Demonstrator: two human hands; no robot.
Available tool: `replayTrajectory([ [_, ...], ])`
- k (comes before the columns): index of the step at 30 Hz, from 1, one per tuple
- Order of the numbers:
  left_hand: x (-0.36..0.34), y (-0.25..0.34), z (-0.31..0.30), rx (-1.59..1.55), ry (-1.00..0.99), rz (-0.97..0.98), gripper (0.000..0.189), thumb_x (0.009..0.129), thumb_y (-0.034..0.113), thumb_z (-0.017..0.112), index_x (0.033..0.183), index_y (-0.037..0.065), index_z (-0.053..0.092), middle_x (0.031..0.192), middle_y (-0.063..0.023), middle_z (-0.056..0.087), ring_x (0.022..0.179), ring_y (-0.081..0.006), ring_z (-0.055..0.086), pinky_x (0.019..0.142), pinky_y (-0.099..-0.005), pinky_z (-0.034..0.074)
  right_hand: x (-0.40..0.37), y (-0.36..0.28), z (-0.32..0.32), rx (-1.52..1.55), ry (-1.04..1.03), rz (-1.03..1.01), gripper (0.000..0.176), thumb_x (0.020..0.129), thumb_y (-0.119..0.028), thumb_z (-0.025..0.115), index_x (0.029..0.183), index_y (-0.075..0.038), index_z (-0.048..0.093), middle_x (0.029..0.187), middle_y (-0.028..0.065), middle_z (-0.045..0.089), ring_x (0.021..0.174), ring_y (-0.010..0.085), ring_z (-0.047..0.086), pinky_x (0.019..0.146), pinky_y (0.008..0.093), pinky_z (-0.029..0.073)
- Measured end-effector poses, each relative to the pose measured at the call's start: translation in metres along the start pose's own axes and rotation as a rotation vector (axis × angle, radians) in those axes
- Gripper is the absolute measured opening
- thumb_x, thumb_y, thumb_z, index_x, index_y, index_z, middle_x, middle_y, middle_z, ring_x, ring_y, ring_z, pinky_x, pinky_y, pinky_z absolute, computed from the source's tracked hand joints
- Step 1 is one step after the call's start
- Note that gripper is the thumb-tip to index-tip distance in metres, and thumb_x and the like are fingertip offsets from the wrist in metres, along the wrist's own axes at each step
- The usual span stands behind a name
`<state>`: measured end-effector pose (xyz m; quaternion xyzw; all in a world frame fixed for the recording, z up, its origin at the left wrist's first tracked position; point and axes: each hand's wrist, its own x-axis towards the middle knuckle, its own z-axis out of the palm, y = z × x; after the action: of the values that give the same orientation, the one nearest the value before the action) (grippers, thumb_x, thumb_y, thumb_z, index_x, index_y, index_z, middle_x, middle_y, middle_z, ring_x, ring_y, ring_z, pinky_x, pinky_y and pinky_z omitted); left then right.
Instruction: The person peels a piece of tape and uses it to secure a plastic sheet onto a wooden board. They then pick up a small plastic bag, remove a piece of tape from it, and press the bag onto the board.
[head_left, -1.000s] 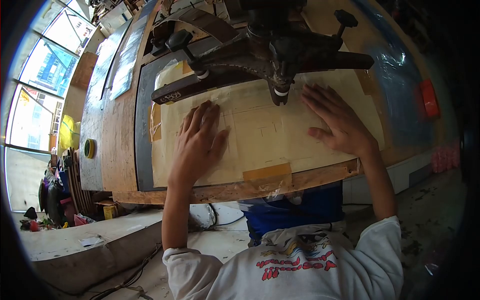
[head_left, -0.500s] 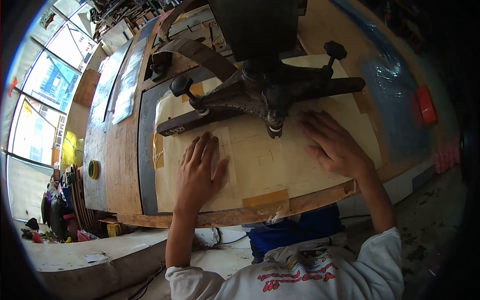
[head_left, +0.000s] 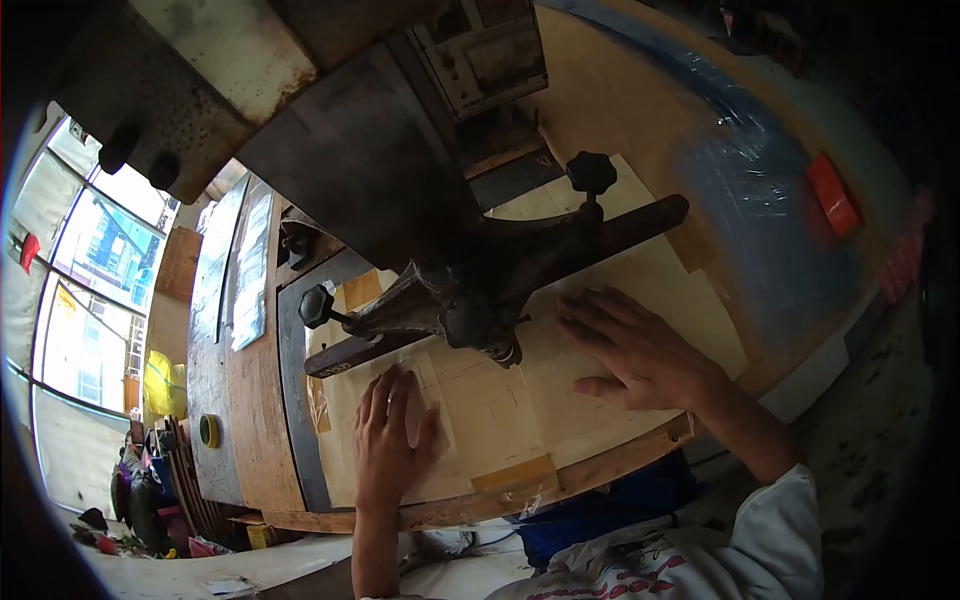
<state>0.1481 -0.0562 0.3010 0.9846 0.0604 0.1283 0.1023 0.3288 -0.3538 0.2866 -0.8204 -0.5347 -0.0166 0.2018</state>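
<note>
Both palms face down on a pale sheet (head_left: 530, 425) with thin pencil-like marks and brown tape at its edges. My left hand (head_left: 390, 440) lies at the sheet's left part, fingers stretched toward a dark metal bar (head_left: 640, 228). To the right, my right hand (head_left: 635, 350) rests with fingers and thumb spread, pointing inward under the bar's right half. Between and beyond the hands stands a dark cast-metal machine head (head_left: 470, 310), carrying the bar and two black knobs (head_left: 592, 172). Neither hand holds anything.
A wooden edge (head_left: 600, 470) runs along the bench front. Left are a wooden board (head_left: 245, 420) and a yellow tape roll (head_left: 208, 431). On the right lie blue plastic film (head_left: 760, 220) and a red object (head_left: 833, 195). A large machine body (head_left: 350, 150) looms overhead.
The camera view has shifted and tilted, so the machine looks larger and lower and more of its upper body shows. Both hands stay flat on the sheet.
</note>
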Motion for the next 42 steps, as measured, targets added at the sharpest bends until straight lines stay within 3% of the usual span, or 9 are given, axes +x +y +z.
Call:
replayTrajectory([
  [8, 0.0, -0.004, 0.003, 0.015, 0.029, 0.002, 0.051, 0.089, 0.022, 0.067, 0.135, 0.003, 0.058, 0.141, -0.02, 0.054, 0.129, -0.0418, 0.053, 0.105, -0.0492, 0.046, 0.0, -0.001, -0.001, 0.012, 0.017, 0.02, 0.066, 0.09, -0.039, 0.069, 0.142, -0.002, 0.051, 0.15, 0.0174, 0.046, 0.141, 0.0359, 0.039, 0.118, 0.0476, 0.033],
  [9, 0.0, -0.004, 0.003, 0.005, 0.038, 0.0, 0.051, 0.088, 0.025, 0.069, 0.131, -0.001, 0.06, 0.138, -0.0214, 0.056, 0.128, -0.0409, 0.053, 0.106, -0.0489, 0.045, 0.0, -0.002, -0.002, 0.022, 0.013, 0.032, 0.066, 0.09, -0.038, 0.07, 0.142, -0.002, 0.051, 0.15, 0.0175, 0.046, 0.141, 0.0356, 0.039, 0.118, 0.0475, 0.033],
  [21, -0.003, -0.006, -0.001, -0.016, 0.061, 0.032, 0.05, 0.089, 0.025, 0.068, 0.129, -0.004, 0.059, 0.129, -0.0199, 0.057, 0.121, -0.0397, 0.055, 0.101, -0.0478, 0.046, 0.001, -0.007, -0.003, 0.009, -0.005, 0.049, 0.06, 0.094, -0.035, 0.064, 0.143, -0.003, 0.05, 0.15, 0.0162, 0.047, 0.142, 0.0342, 0.039, 0.12, 0.0462, 0.031],
  [27, -0.006, -0.003, -0.005, -0.036, 0.059, 0.017, 0.045, 0.089, 0.022, 0.07, 0.129, 0.002, 0.062, 0.13, -0.0186, 0.057, 0.121, -0.0385, 0.056, 0.1, -0.0467, 0.047, -0.001, -0.007, 0.001, 0.008, 0.037, 0.015, 0.054, 0.096, -0.033, 0.063, 0.14, -0.003, 0.053, 0.148, 0.0167, 0.049, 0.142, 0.0343, 0.039, 0.12, 0.0462, 0.031],
  [33, -0.008, -0.011, -0.012, -0.108, -0.043, 0.211, 0.035, 0.092, 0.024, 0.069, 0.122, 0.004, 0.066, 0.124, -0.0151, 0.06, 0.117, -0.0342, 0.057, 0.102, -0.0445, 0.047, -0.016, -0.013, -0.005, 0.097, 0.041, 0.052, 0.049, 0.097, -0.03, 0.063, 0.137, -0.003, 0.056, 0.145, 0.0173, 0.052, 0.139, 0.034, 0.044, 0.12, 0.0459, 0.032],
  [38, -0.049, 0.037, -0.031, -0.157, 0.042, 0.062, 0.047, 0.087, 0.026, 0.075, 0.13, 0.009, 0.064, 0.133, -0.0128, 0.06, 0.126, -0.0364, 0.055, 0.109, -0.0463, 0.043, -0.056, -0.037, -0.005, 0.08, 0.11, 0.122, 0.046, 0.096, -0.031, 0.063, 0.132, -0.003, 0.061, 0.143, 0.0159, 0.056, 0.138, 0.0336, 0.047, 0.119, 0.0483, 0.034],
  [42, -0.083, 0.072, -0.005, -0.199, 0.085, 0.003, 0.048, 0.092, 0.033, 0.071, 0.133, 0.009, 0.061, 0.139, -0.0141, 0.057, 0.134, -0.0339, 0.051, 0.114, -0.0496, 0.036, -0.079, -0.052, -0.002, 0.034, 0.169, 0.189, 0.043, 0.095, -0.031, 0.065, 0.128, -0.003, 0.064, 0.142, 0.0143, 0.057, 0.137, 0.033, 0.049, 0.117, 0.0506, 0.035],
])
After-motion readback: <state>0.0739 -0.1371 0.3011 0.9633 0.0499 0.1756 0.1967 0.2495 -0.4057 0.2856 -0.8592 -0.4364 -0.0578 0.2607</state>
